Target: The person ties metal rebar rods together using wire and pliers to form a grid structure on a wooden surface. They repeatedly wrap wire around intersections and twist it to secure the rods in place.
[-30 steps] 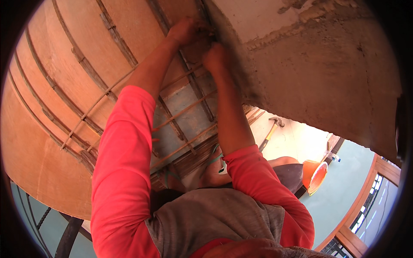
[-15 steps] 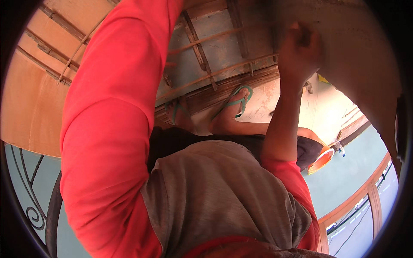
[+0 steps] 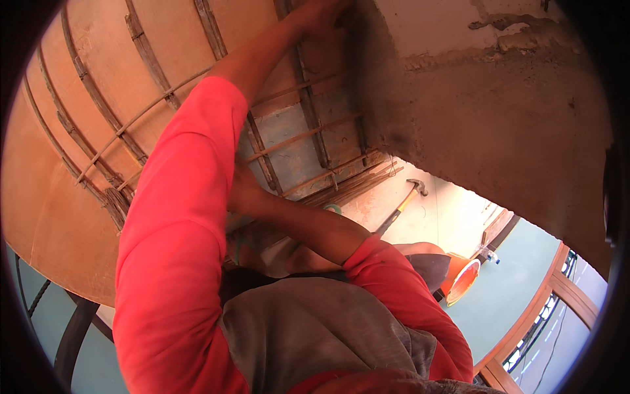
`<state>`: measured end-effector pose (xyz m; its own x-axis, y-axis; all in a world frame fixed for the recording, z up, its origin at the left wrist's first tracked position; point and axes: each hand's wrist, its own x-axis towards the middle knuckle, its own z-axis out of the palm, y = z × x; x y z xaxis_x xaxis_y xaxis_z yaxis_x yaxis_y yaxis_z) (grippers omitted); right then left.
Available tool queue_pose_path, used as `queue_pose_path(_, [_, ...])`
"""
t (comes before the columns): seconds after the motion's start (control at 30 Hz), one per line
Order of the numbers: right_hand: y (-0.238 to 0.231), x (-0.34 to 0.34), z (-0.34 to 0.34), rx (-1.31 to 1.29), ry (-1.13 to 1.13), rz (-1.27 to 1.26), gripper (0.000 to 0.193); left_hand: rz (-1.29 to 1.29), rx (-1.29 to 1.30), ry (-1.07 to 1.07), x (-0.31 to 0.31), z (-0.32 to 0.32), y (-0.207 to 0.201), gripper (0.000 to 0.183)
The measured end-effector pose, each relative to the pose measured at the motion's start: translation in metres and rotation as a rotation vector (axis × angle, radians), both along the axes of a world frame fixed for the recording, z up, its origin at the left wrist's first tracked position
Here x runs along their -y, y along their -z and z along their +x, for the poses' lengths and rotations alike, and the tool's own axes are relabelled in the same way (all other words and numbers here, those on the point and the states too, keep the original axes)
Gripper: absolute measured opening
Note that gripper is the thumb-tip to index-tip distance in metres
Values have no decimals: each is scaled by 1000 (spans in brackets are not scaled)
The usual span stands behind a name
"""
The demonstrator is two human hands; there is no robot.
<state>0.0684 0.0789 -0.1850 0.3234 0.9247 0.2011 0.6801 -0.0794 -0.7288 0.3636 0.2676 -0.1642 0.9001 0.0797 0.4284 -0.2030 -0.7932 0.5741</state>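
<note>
Curved board (image 3: pixel 46 217): big, orange-brown and bent, it fills the left and upper left of the frame.
Rough slab (image 3: pixel 499 131): brown and bumpy, it takes up the upper right, with a jagged lower edge.
Person: sits low in the middle, in a grey-brown top (image 3: pixel 321 328) with long red sleeves (image 3: pixel 174 217).
Floor (image 3: pixel 436 210): pale and bright, right of the middle.
Wooden rail (image 3: pixel 535 308): brown and curved, at the lower right.
Dark rods (image 3: pixel 307 98): long and knobbly, they run down over the board, from the upper left to the middle.
Thin rods (image 3: pixel 295 140): skinny sticks that cross the dark ones.
Left hand (image 3: pixel 328 14): up at the top middle, near a dark rod; too dim to tell if it holds anything.
Right hand (image 3: pixel 244 187): near the middle, partly behind the left sleeve, close to the thin rods; its fingers are hidden, so I cannot tell its grip.
Bucket (image 3: pixel 451 274): orange, tipped sideways, lower right.
Hammer (image 3: pixel 405 200): yellow on its handle, just right of the middle.
Bottle (image 3: pixel 489 255): small and clear, just beside the bucket.
</note>
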Motion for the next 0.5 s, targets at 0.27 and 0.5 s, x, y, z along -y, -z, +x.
queue_pose_path(0.27, [-95, 106, 77, -533, -111, -533, 34, -73, -217, 67, -5, 5, -25, 45])
queue_pose_path(0.5, [-110, 204, 133, -1120, 461, -706, 57, -295, -207, 155, -8, 10, -18, 40])
